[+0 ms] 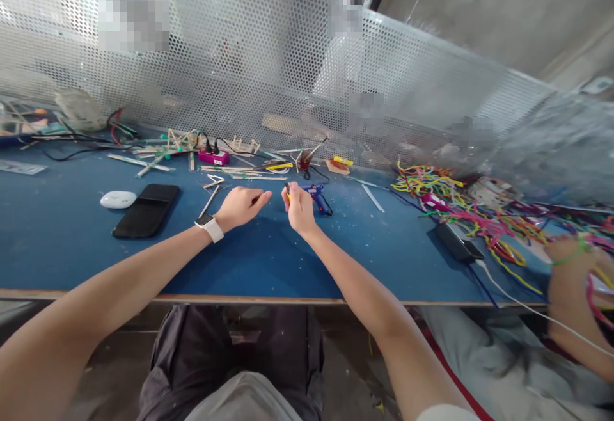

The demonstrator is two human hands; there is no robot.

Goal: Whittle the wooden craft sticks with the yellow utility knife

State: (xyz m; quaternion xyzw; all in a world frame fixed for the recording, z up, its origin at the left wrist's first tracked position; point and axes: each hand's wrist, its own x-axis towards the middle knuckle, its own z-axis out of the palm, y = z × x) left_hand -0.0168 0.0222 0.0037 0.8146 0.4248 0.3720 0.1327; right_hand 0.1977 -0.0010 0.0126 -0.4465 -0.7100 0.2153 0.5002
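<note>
a perforated metal screen [268, 43] stands beyond the blue glue gun [322, 201], which lies on a blue table [393, 248]. a tangle of coloured strands [426, 181] lies well to the glue gun's right, and a flat black slab [148, 210] well to its left. the left hand [240, 207] hangs left of the glue gun, fingers curled and thumb pointing across; nothing shows in it, but i cannot tell whether the palm hides anything. the right hand [301, 208], just left of the glue gun, pinches a small dark-and-yellow item [288, 188], mostly hidden by the fingers. the step in hand looks like handling this item; the next move seems to call for a firm pinch and the left hand kept clear.
</note>
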